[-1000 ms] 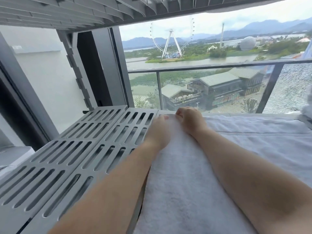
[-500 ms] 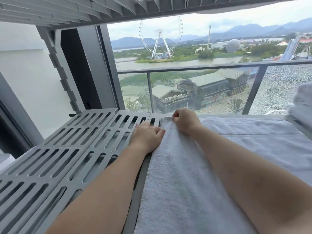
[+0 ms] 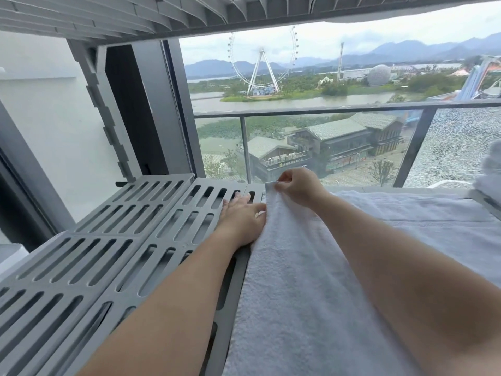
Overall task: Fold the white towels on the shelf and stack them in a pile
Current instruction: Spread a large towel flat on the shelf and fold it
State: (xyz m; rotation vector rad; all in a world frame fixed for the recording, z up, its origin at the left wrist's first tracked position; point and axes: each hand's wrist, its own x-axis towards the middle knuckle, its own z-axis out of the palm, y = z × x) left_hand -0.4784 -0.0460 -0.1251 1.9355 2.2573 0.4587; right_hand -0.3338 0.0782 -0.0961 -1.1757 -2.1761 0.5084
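White terry fills the right half of your head view: a towel (image 3: 298,267) lies spread on the grey slatted shelf (image 3: 108,253), running from your chest out to the far rim by the glass railing (image 3: 298,111). Your right hand (image 3: 298,185) pinches the towel's far left corner between thumb and curled fingers and holds it slightly raised off the shelf. Your left hand (image 3: 240,215) lies flat on the bare slats just beside the towel's left edge, fingers straight, gripping nothing, its thumb side touching the cloth. The strip under your right forearm looks like a layer laid over a wider white sheet (image 3: 423,213) that spreads to the right. Whether that is the same towel doubled over or a second one underneath, the view does not settle. At the far right edge, other towels (image 3: 490,169) show as a soft heap, cut off by the frame, so you cannot tell whether they are folded or how many there are. By my reading you are early in this towel's fold: at most one lengthwise fold is made and the corner is being lined up. The crosswise folds are left to do, and so is moving it onto a pile. No finished stack is plainly in view.
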